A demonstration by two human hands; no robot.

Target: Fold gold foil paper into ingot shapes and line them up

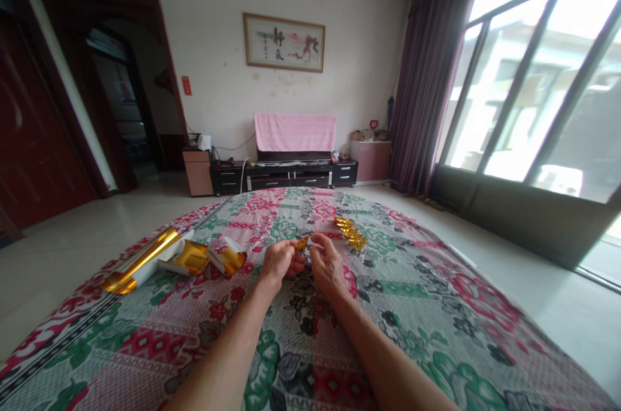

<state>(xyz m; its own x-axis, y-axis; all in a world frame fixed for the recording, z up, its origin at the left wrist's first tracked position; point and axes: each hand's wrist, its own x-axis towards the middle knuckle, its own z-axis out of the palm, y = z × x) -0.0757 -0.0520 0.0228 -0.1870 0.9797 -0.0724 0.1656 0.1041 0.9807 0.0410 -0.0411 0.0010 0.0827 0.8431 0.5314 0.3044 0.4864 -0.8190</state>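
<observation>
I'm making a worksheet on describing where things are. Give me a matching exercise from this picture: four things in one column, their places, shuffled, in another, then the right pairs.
Things
1. Cluster of gold pieces
2. Long curled gold sheet
3. Small gold piece
4. Pink cloth

Places
A. In the fingers of the left hand
B. Near the far wall, above the low black cabinet
C. Lying beyond the right hand and to its right
D. On the left side of the tablecloth

Right pairs: 1-C, 2-D, 3-A, 4-B
</observation>
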